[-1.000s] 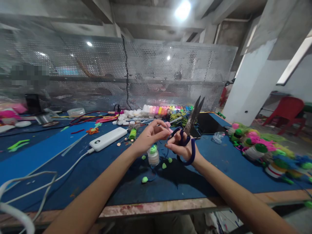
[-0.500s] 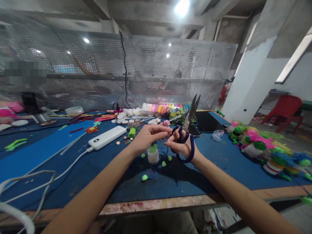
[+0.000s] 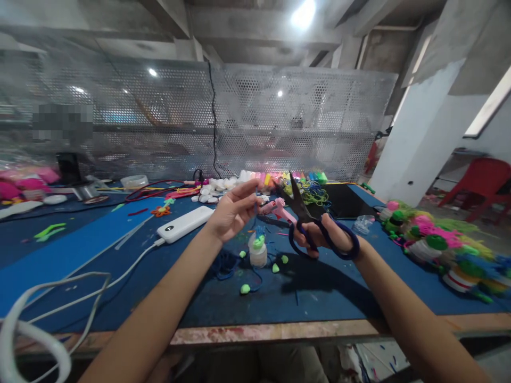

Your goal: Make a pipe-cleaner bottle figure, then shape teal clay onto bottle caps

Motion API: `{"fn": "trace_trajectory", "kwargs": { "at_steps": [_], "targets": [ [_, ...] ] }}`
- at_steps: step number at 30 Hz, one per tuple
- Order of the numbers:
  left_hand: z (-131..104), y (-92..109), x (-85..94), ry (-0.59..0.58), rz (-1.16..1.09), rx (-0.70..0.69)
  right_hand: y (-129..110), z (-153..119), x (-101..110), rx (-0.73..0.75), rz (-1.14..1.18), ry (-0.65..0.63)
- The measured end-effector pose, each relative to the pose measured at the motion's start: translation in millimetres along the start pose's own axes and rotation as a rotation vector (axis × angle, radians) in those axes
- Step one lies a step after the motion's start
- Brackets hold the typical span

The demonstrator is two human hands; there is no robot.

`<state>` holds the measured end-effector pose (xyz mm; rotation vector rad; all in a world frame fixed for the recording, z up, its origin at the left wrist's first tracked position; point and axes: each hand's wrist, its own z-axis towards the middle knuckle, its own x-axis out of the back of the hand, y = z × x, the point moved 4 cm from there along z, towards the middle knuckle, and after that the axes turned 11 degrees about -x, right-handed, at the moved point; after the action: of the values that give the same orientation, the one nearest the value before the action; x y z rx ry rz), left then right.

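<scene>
My left hand pinches a thin blue strand that hangs from its fingertips, above a small clear jar with a green and blue top. In my right hand are scissors, their dark handles round the fingers and their blades parted, pointing up and left. Light green lumps lie right of the jar, and another green lump with a blue strand is in front of it. Blue yarn lies left of the jar. Behind the hands is a pink glue gun.
A white power bank with a white cable lies at the left. Decorated jars stand in a group at the right. Clay packs, green yarn and a black tablet are at the back.
My hands have moved apart. The right hand has swung the scissors to the right and lower, and their blades are wider apart. The left hand has risen slightly. The view has shifted a little.
</scene>
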<state>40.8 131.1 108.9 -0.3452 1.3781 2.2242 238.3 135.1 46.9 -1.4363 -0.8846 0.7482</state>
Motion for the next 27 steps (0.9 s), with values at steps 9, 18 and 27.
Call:
{"fn": "trace_trajectory", "kwargs": {
  "at_steps": [9, 18, 27],
  "targets": [
    [-6, -8, 0.8, -0.027, -0.039, 0.191, 4, -8, 7, -0.079, -0.119, -0.058],
    [-7, -17, 1.4, -0.04, -0.085, 0.23, -5, -9, -5, -0.126, -0.118, -0.101],
    [-19, -28, -12.9, -0.106, -0.089, 0.279, -1, -2, -19, -0.024, -0.141, -0.113]
  ]
}}
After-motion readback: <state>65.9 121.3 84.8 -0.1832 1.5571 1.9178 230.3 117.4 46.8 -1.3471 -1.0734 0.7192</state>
